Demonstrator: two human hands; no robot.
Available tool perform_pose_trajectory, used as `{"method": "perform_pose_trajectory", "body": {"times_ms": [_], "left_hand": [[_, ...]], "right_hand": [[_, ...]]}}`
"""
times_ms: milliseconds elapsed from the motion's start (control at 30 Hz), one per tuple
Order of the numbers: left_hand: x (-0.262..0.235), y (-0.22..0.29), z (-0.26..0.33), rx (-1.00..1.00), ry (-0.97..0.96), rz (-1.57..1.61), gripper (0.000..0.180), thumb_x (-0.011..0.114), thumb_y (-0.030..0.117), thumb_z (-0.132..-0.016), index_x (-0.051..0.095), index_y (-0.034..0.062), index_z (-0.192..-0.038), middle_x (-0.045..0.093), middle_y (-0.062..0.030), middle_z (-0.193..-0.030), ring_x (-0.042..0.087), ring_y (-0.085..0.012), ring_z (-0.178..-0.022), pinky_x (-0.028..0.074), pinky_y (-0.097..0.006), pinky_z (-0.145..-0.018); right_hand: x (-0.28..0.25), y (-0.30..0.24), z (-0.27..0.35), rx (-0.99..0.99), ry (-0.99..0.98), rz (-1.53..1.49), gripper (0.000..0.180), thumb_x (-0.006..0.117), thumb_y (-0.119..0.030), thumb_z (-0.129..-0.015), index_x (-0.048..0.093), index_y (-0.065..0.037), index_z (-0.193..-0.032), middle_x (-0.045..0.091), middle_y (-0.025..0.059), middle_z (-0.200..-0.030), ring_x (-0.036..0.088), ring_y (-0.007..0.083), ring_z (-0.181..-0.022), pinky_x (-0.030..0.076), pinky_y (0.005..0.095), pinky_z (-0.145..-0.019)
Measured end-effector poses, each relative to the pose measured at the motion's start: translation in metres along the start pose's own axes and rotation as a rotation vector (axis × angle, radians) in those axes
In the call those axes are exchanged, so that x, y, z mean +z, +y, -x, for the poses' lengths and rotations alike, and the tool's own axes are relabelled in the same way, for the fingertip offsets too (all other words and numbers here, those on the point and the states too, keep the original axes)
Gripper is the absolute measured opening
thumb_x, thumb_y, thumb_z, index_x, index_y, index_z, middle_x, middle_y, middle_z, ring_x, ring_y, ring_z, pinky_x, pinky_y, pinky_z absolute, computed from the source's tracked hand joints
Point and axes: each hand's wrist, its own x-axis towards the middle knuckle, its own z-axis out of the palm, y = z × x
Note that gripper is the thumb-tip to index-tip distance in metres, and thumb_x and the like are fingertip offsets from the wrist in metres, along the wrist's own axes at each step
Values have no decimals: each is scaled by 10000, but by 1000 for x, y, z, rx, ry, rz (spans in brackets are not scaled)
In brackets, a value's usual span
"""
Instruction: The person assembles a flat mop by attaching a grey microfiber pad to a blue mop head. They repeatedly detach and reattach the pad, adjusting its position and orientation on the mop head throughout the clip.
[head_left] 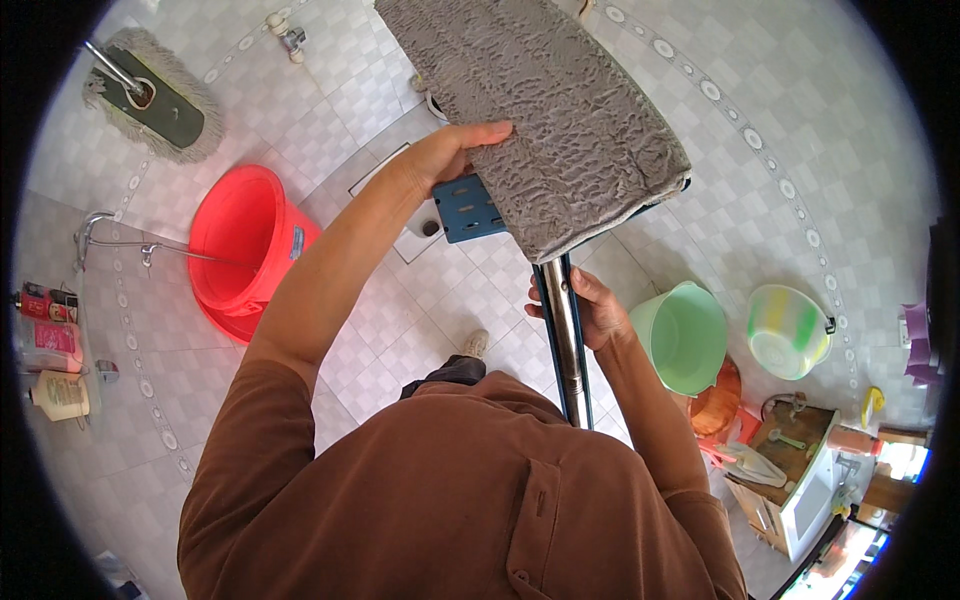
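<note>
A flat mop with a grey, ridged plush pad (560, 120) is held up in front of me, pad side facing me. My left hand (450, 158) grips the pad's left edge, thumb lying on the fabric and the other fingers hidden behind. A blue slotted plate (467, 208) juts out from under the pad just below that hand. Lower down, my right hand (600, 312) wraps round the mop's handle (560, 320), silver metal with dark blue sides, its fingertips showing on the far side. The handle runs down toward my body.
At the left stands a red bucket (236, 240), with a wall tap (95, 235) beside it. A fringed mop (165, 105) is at the upper left, bottles (60, 395) below. On the right are a green bucket (682, 340), a translucent bucket (788, 330) and a sink cabinet (810, 500).
</note>
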Motion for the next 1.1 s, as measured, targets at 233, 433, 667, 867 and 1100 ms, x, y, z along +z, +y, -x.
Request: {"method": "perform_pose_trajectory", "body": {"times_ms": [233, 433, 667, 867, 1100], "left_hand": [[0, 3, -1, 43, -64, -24, 478, 687, 234, -798, 540, 5, -1192, 600, -117, -1140, 571, -220, -1036, 422, -336, -951], [8, 6, 0, -22, 18, -35, 467, 691, 241, -792, 557, 11, -1176, 602, -106, -1140, 571, -211, -1040, 413, -341, -953], [9, 7, -12, 74, 111, -12, 503, 690, 242, -768, 542, 6, -1188, 589, -110, -1155, 548, -242, -1078, 394, -388, -964], [-16, 15, -24, 76, 254, -18, 522, 708, 338, -735, 579, 26, -1133, 593, -117, -1120, 571, -268, -1028, 437, -450, -902], [-23, 4, -31, -28, 303, -25, 640, 711, 395, -724, 503, 34, -1210, 568, -144, -1140, 545, -305, -1047, 429, -527, -866]], "right_hand": [[-9, 3, -4, 70, 13, -39, 633, 647, -528, -779, 536, -22, -1143, 601, 132, -997, 594, 248, -929, 506, 430, -841], [0, -1, 4, 27, 43, 52, 632, 629, -552, -783, 539, -31, -1129, 590, 136, -1026, 563, 254, -936, 504, 420, -773], [4, 2, 12, 32, 138, 256, 662, 451, -607, -869, 511, -23, -1175, 600, 126, -989, 590, 198, -888, 525, 349, -714], [13, 7, 22, -7, 137, 456, 468, 546, -432, -899, 492, -17, -1110, 599, 90, -885, 595, 155, -752, 518, 288, -657], [-4, 26, 33, -9, 339, 1078, 475, 738, -335, -758, 518, 11, -998, 611, 106, -734, 602, 139, -643, 494, 274, -597]]}}
